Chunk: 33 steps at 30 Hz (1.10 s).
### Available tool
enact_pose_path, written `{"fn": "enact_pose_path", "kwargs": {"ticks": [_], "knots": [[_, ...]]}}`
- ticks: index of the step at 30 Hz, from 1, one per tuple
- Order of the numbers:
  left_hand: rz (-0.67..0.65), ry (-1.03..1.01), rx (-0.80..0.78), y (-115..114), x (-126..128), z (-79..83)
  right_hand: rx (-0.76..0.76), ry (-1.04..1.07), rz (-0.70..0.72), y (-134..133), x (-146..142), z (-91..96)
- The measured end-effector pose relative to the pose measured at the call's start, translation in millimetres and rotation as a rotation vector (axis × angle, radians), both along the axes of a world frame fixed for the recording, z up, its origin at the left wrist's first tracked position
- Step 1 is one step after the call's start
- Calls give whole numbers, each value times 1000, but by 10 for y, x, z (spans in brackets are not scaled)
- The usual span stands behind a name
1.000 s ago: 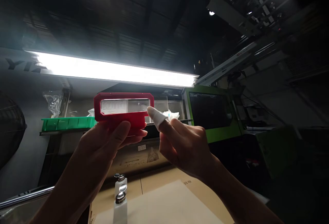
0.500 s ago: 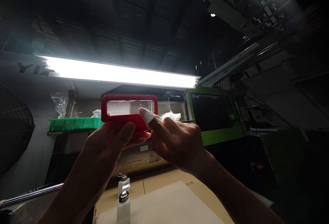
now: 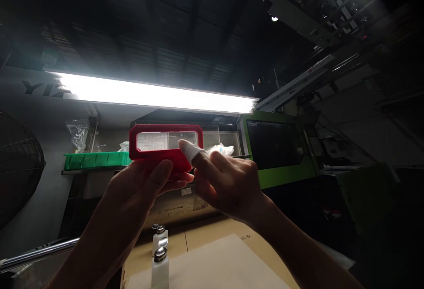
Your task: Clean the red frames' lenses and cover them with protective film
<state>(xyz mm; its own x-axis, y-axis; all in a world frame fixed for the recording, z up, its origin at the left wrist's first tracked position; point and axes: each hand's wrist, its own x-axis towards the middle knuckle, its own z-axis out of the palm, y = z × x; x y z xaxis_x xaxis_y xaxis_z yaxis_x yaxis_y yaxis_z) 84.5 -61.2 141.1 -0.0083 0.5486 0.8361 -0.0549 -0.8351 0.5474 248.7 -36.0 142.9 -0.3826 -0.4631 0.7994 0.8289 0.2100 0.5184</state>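
Note:
My left hand (image 3: 142, 187) is closed on the lower part of a glossy red frame (image 3: 132, 142) with cut corners and a long clear window. It holds the frame up below the lamp, window facing me, its thumb over the front. My right hand (image 3: 228, 180) is at the frame's right side. A white wrap (image 3: 191, 150) goes round its index finger, whose tip overlaps the right end of the window; whether it touches, I cannot tell. The other right fingers are curled in, and what they may hold is hidden.
A bright tube lamp (image 3: 155, 93) hangs above. Two white pump bottles (image 3: 160, 273) stand on the cardboard-covered table (image 3: 212, 238). A green bin (image 3: 96, 161) sits on the left shelf, beside a fan (image 3: 20, 165). On the right is a green machine (image 3: 281, 176).
The red frame has dropped very slightly and shifted a touch left with my left hand. My right hand has hardly moved, its index finger still over the window.

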Motion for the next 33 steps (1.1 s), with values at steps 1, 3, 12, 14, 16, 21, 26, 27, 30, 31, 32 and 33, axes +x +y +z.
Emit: {"fn": "enact_pose_path", "kwargs": {"ticks": [1,3,12,14,16,21,26,27,30,31,32,33], "knots": [[-5,2,-8,5,0,0,-1,11,-4,18,2,17],[-4,-2,-30,14,-2,0,-11,40,-1,52,24,55],[16,-11,-40,5,1,0,-1,30,62,69,87,48],[4,-2,-40,6,3,4,11,-10,54,75,76,51],[-5,7,-46,11,0,4,11,-4,39,90,79,73],[28,19,-77,32,-31,-15,-1,33,36,97,121,106],[-8,24,3,67,-38,-22,3,-86,8,62,95,56],[-9,29,1,71,-33,-21,4,-93,-11,58,83,54],[0,31,0,67,-22,-26,29,-78,-41,57,54,77],[4,28,-1,63,-23,-32,34,-68,-40,60,47,92],[7,30,-12,58,-26,-40,39,-57,-41,66,44,110],[11,33,-26,55,-31,-48,42,-46,-45,75,44,130]]}}
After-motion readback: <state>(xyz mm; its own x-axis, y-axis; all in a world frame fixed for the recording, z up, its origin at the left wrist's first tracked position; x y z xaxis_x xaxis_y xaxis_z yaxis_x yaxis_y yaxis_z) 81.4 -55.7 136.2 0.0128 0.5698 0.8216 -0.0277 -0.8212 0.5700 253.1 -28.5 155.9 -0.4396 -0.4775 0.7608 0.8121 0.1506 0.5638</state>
